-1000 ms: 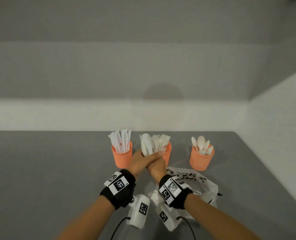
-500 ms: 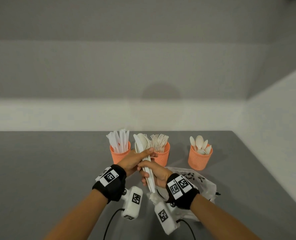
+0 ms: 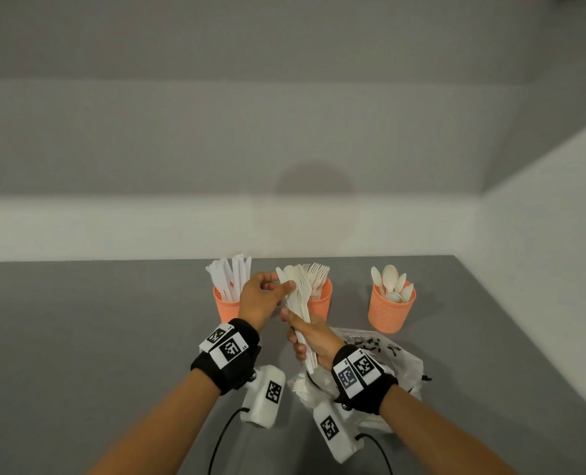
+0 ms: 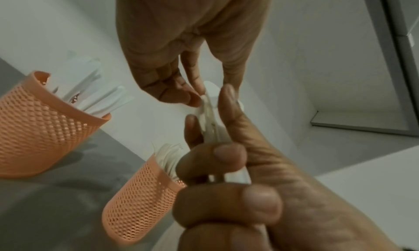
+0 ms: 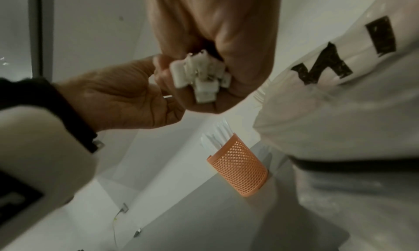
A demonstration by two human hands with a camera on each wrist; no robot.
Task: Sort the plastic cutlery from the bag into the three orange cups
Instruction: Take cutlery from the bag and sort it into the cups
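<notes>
— Bag (image 3: 401,368) lies nearest me on the desk (image 3: 79,337). Hands?

— My right hand (image 3: 313,341) is clenched round a bundle of cutlery (image 3: 301,303) by its handles (upright, above the desk). My left hand (image 3: 260,299) pinches one piece near the top.

— Cups?

— Beyond: knife cup (image 3: 226,305), fork cup (image 3: 320,301), spoon cup (image 3: 390,308), in a row.

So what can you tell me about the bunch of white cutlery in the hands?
The bunch of cutlery is off-white plastic, with a spoon bowl and fork tines at its top. It stands nearly upright in front of the middle cup. The right hand grips the handles; the left hand pinches a piece near the top.
</notes>
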